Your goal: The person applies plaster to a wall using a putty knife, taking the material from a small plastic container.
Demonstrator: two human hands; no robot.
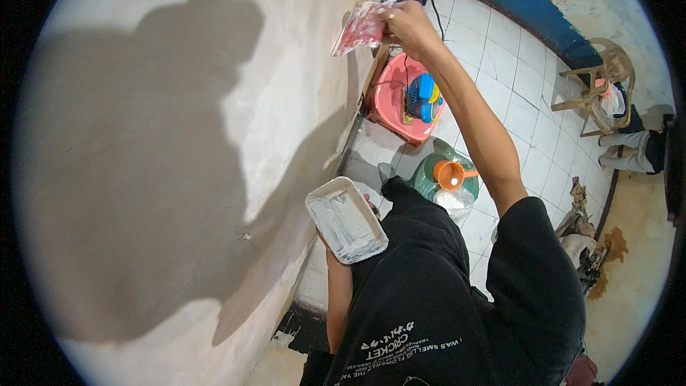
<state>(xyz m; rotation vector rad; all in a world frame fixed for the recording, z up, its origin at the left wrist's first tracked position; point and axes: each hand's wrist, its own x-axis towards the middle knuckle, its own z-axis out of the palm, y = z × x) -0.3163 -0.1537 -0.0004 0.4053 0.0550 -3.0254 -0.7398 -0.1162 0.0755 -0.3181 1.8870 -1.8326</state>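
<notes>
A big pale wall (179,136) fills the left side, and a dark shadow of a person lies on it. The floor (529,93) on the right is made of white tiles, with a blue strip along its far edge.

A tan plastic chair (604,75) stands far off by that edge. A pink tub (389,104) sits on the floor close to the wall, with a blue and yellow thing inside it. Nearer, a green bag (432,171) sits on the tiles with an orange funnel (451,174) on top.

The left hand (366,207) holds a flat white tray (346,219) close to the person's chest. The tray hides most of the fingers, so I cannot tell how they grip.

The right hand (407,23) is stretched up to the wall. Its fingers are closed tight on a red and white scraper (361,28), and the scraper's flat edge is pressed on the wall.
</notes>
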